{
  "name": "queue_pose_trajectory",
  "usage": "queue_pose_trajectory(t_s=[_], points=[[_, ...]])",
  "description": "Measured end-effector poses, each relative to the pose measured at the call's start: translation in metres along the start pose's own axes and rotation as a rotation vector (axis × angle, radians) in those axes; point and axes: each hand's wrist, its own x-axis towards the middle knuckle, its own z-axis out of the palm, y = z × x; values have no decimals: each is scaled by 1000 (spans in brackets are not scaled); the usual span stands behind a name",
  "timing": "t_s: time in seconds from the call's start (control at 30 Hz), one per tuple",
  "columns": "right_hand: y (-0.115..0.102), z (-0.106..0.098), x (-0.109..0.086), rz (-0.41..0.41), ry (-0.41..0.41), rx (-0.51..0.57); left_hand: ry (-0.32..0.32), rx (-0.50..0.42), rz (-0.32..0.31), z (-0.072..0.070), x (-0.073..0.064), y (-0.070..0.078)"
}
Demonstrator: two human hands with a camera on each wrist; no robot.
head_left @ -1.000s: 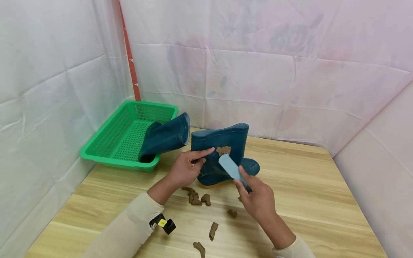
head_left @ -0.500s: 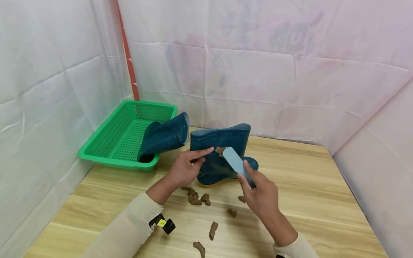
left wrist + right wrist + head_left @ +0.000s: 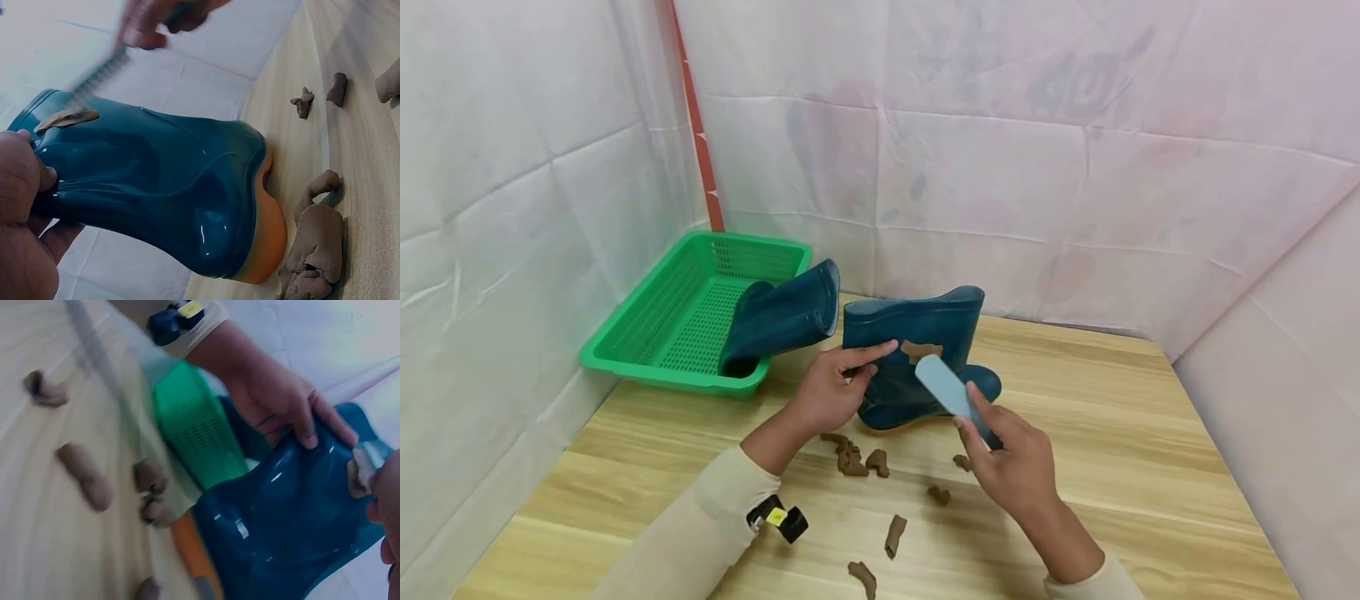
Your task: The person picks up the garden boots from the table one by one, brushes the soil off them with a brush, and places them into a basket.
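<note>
A blue rubber boot [image 3: 953,321] with an orange sole stands on the table in the head view. My left hand [image 3: 829,393] holds its shaft from the left, index finger stretched along the surface, other fingers behind it in the left wrist view. Beside that fingertip, a flat piece of brown clay-like mud [image 3: 922,349] sticks to the shaft. My right hand [image 3: 1017,467] grips the handle of a light blue scrub brush [image 3: 940,385]. Its bristles [image 3: 100,80] face the boot at the mud; whether they touch is blurred.
A green plastic basket [image 3: 673,379] stands at the left; a second blue boot [image 3: 786,312] leans over its rim. Several brown lumps [image 3: 852,460] lie on the wooden table [image 3: 1120,467] in front of the boot. White sheeting [image 3: 970,192] encloses the back and sides.
The brush in my right hand first moves up over the mud, then back down and right below it, uncovering the patch. My left hand stays almost still on the boot.
</note>
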Motion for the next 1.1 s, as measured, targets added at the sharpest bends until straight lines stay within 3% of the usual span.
queue_pose_trajectory(t_s=[0.13,0.37,0.6,0.87,0.97,1.1], points=[[0,2,10,-11,62,-19,-3,2,0,-1,0,0],[2,13,-5,83,-67,-76,-21,5,-35,-2,-1,2],[4,16,-19,56,-157,-70,-7,-9,-43,-3,-1,2],[-2,5,7,-1,34,-30,5,3,-5,-2,-1,0],[-1,7,10,34,29,-45,1,5,-12,-2,-2,0],[1,13,0,94,-34,-34,-16,14,-20,-2,-1,0]])
